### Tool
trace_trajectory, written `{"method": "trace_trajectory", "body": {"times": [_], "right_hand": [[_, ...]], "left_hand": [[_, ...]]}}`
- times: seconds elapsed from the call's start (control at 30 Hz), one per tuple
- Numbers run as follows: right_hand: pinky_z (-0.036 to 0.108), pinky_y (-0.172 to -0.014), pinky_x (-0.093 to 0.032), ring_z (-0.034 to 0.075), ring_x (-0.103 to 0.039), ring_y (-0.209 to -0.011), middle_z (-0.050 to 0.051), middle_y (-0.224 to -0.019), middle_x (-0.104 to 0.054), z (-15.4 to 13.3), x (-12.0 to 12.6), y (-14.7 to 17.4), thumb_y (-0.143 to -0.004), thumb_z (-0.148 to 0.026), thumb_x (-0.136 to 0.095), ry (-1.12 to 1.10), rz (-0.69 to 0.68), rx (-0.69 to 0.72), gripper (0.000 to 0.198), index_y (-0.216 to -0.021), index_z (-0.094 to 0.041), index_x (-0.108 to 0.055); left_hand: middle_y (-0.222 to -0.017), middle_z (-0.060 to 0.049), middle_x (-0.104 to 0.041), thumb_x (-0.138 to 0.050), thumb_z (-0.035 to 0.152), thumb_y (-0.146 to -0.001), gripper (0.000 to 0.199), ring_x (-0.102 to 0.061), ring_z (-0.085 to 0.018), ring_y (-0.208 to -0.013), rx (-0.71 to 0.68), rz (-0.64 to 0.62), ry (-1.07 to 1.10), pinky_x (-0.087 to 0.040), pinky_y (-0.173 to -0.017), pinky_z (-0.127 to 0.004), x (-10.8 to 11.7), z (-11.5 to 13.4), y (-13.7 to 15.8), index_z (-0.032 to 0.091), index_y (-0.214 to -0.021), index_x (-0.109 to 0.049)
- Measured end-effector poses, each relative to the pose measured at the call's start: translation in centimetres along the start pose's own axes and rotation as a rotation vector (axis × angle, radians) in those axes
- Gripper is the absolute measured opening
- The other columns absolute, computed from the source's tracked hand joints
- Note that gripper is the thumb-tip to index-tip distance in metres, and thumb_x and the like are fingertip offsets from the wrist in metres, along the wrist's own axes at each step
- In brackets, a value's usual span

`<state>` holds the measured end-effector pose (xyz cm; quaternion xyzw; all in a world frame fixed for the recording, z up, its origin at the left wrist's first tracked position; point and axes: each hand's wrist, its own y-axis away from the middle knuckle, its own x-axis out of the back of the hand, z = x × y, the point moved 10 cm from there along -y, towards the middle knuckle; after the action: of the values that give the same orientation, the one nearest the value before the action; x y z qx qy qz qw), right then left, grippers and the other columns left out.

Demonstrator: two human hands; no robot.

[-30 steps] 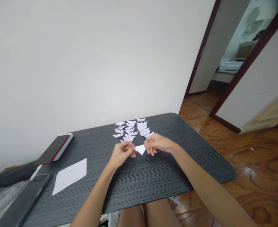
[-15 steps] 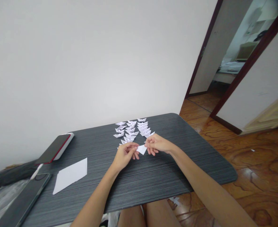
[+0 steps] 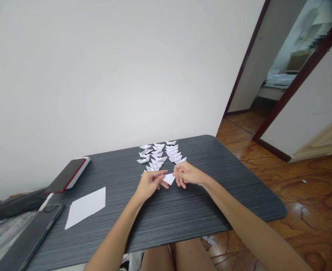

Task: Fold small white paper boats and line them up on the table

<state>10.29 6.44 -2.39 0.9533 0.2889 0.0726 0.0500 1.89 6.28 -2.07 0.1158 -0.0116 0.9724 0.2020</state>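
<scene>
Batch looks well along: roughly three columns of finished white paper boats [image 3: 160, 159] on the dark table [image 3: 199, 210], towards the wall side; exact count no good, the near end of the group is partly behind the hands. One piece in work: small folded paper [image 3: 169, 179], not yet boat-shaped, held between the two hands just on the near side of the boats. Left hand [image 3: 150, 183] pinches its left end, thumb against fingers; right hand [image 3: 188, 174] pinches the right corner. Both grips closed on the paper. Can't tell if it touches the tabletop. Stock left: flat white sheets [image 3: 86, 207] off to the left, offset corner suggests more than one; number unclear. My read: current piece is mid-fold, then whatever is in that stack. Materials: plain matte paper, crisp creases; the held piece shows as a flat, down-pointing wedge, boats have pointed ends and a raised centre peak. Table is dark grey with fine streaked grain, rounded far corners. Left edge: glossy dark phone [image 3: 33, 241], red-edged device [image 3: 66, 176], white cable [image 3: 46, 202]. Floor [image 3: 309, 218] is shiny, swirly wood-look.
</scene>
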Motion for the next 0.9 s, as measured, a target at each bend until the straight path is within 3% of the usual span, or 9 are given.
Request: {"method": "trace_trajectory", "body": {"times": [0.2,0.37,0.73,0.9], "right_hand": [[0.011,-0.028,-0.021,0.004,-0.045,-0.027,-0.003,-0.041,-0.054,-0.3,-0.2,0.1,-0.073,-0.026,-0.049,-0.036,0.016,0.014,0.019,-0.06,-0.014,-0.041],[0.012,-0.028,-0.023,0.003,-0.042,-0.026,-0.004,-0.04,-0.052,0.0,0.0,-0.1,-0.074,-0.024,-0.047,-0.024,0.056,0.01,0.017,-0.061,-0.014,-0.041],[0.012,-0.028,-0.024,0.004,-0.041,-0.027,-0.005,-0.041,-0.051,0.0,-0.6,-0.1,-0.073,-0.025,-0.049,-0.004,0.015,0.024,0.017,-0.062,-0.015,-0.04],[0.013,-0.03,-0.023,0.003,-0.038,-0.028,-0.005,-0.041,-0.05,-0.9,0.0,0.1,-0.073,-0.027,-0.049,0.025,0.063,0.072,0.019,-0.061,-0.015,-0.042]], "left_hand": [[-0.049,-0.002,-0.059,-0.048,0.031,-0.077,0.039,-0.056,-0.011,-0.042,-0.086,0.026,-0.014,-0.042,-0.047,-0.02,0.2,1.5,0.5,0.009,-0.107,-0.056],[-0.048,0.002,-0.053,-0.051,0.031,-0.074,0.041,-0.043,-0.005,-0.034,-0.074,0.077,0.013,-0.035,-0.039,-0.017,0.5,1.4,0.6,0.01,-0.11,-0.054],[-0.048,0.001,-0.054,-0.05,0.031,-0.075,0.041,-0.045,-0.005,-0.032,-0.082,0.069,0.011,-0.034,-0.037,-0.017,0.5,1.8,1.1,0.01,-0.109,-0.055],[-0.049,0.0,-0.055,-0.05,0.033,-0.076,0.041,-0.048,-0.006,-0.034,-0.084,0.043,0.016,-0.037,-0.04,-0.018,0.5,1.9,0.9,0.009,-0.108,-0.055]]}}
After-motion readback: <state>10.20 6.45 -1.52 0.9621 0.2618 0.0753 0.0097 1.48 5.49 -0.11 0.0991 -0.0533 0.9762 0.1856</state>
